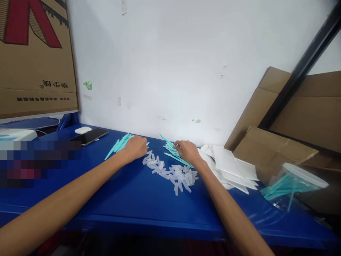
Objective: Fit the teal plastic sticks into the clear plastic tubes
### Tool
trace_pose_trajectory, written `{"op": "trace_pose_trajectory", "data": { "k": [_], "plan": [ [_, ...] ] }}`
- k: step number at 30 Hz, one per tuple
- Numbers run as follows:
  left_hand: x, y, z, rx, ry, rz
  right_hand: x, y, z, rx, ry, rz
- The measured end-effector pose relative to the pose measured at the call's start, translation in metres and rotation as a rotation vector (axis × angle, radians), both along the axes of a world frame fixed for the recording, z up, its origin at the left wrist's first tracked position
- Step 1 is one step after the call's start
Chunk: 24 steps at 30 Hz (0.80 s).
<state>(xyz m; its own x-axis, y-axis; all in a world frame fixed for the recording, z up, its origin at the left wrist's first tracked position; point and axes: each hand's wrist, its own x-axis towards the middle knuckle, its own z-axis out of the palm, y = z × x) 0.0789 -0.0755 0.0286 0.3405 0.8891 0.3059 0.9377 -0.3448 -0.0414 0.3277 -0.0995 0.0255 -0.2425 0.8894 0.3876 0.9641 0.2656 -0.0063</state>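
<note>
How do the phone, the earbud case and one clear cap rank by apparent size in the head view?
Largest to smallest:
1. phone
2. earbud case
3. one clear cap, though it lies nearer the camera, so the gap with the case is unsure.

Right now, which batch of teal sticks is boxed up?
The teal sticks in the clear lidded container at far right; the other two batches lie loose under the hands.

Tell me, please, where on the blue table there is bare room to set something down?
Bare table lies between the forearms, in front of the clear caps. Crowded: teal sticks under the left hand and right hand, white sheets and jar right, phone left.
</note>
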Motion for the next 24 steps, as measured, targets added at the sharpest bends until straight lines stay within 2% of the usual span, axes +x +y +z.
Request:
{"op": "trace_pose_trajectory", "data": {
  "k": [6, 10, 13, 18, 21, 24],
  "plan": [
    [0.004, -0.005, -0.003, -0.068, -0.019, 0.138, 0.014, 0.002, 0.001, -0.092, -0.141, -0.120],
    [0.003, -0.007, -0.002, -0.098, -0.056, 0.129, 0.011, -0.002, 0.004, -0.005, -0.133, -0.089],
    [0.003, -0.009, -0.004, -0.100, -0.083, 0.105, 0.003, -0.004, 0.006, -0.019, 0.028, 0.030],
    [0.005, -0.010, -0.005, -0.095, -0.111, 0.080, -0.013, -0.008, 0.004, -0.313, 0.285, 0.349],
    [0.006, -0.010, -0.005, -0.098, -0.108, 0.075, -0.017, -0.008, 0.001, -0.426, 0.311, 0.431],
    [0.006, -0.010, -0.005, -0.097, -0.099, 0.073, -0.015, -0.007, -0.001, -0.489, 0.349, 0.454]
  ]
}}
